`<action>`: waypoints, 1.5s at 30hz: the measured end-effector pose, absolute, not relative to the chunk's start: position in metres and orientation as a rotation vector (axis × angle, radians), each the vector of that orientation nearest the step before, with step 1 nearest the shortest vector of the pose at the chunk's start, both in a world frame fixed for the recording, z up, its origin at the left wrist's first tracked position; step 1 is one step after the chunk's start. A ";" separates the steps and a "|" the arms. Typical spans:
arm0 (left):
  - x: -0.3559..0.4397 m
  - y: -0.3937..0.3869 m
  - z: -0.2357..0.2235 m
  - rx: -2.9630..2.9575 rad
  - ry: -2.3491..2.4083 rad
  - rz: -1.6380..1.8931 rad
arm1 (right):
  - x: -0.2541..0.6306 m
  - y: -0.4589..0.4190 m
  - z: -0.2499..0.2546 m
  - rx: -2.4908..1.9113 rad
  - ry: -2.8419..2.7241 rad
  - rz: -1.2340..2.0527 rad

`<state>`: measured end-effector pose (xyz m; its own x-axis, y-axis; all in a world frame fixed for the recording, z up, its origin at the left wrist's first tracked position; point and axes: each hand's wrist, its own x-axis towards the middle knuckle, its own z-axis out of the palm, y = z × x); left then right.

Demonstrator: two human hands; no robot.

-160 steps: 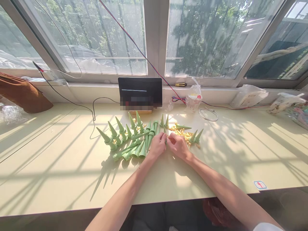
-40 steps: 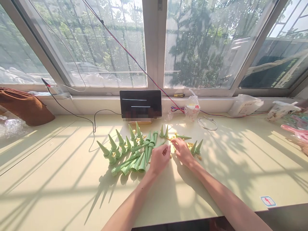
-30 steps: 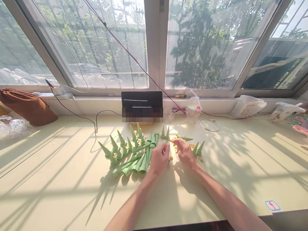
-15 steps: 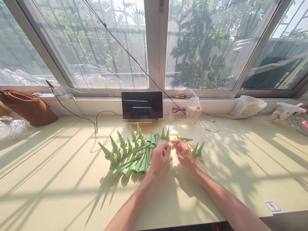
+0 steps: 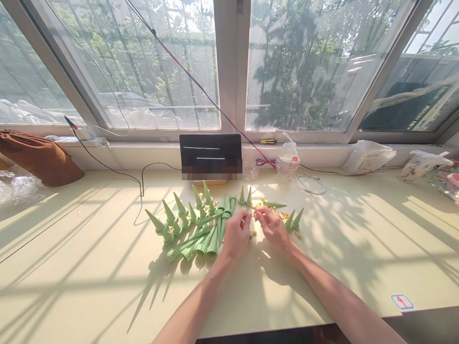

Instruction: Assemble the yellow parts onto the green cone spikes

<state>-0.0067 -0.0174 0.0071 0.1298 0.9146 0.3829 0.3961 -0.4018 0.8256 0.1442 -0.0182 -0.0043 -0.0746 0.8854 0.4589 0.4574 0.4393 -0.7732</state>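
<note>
My left hand (image 5: 237, 235) is closed in a pinch over the middle of the table, with thumb and forefinger together. Just to its right, my right hand (image 5: 273, 228) bends its fingers in toward the left fingertips; a narrow gap separates the two hands. Whatever the fingers hold is too small to make out. Small yellow pegs (image 5: 297, 234) lie around and behind the hands. To the left are several green hollow spikes (image 5: 212, 246) lying in a pile, and a row of upright green cones (image 5: 172, 217). More green cones (image 5: 297, 219) stand by my right hand.
A black tablet (image 5: 211, 148) leans at the back below the window. Behind the hands are a plastic-wrapped cup (image 5: 288, 161) and a coiled white cable (image 5: 310, 185). A brown bag (image 5: 46, 160) lies at far left, plastic bags (image 5: 369, 156) at right. A sticker (image 5: 402, 301) marks the front edge.
The fingertips have drawn slightly apart, with a narrow gap now between my hands. The whole view has shifted a little; the cones and spikes lie as before.
</note>
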 end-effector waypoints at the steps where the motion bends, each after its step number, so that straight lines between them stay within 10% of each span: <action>1: -0.007 -0.018 0.008 1.866 1.262 1.246 | 0.144 -0.019 -0.005 -1.172 -1.717 0.547; 45: -0.010 -0.012 0.001 1.976 1.520 1.145 | 0.144 -0.013 -0.006 -1.353 -1.315 0.558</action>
